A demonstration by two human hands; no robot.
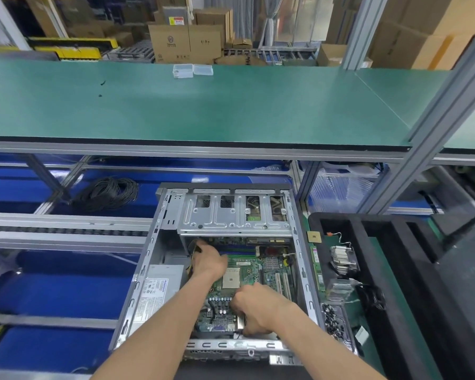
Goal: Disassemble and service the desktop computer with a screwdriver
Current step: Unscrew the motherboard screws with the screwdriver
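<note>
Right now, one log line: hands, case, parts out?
left hand: inside case, far end of motherboard | right hand: near edge of motherboard | heatsink: out, right tray | screwdriver: not seen

I am looking into an electronics assembly or repair workshop set inside a warehouse. A long workbench (203, 105) topped with green anti-static matting runs across my view on an aluminium-profile frame (433, 111). Behind its far edge stand stacked cardboard boxes (184, 42), and roller conveyor tracks (66, 231) run under its near edge.
</note>
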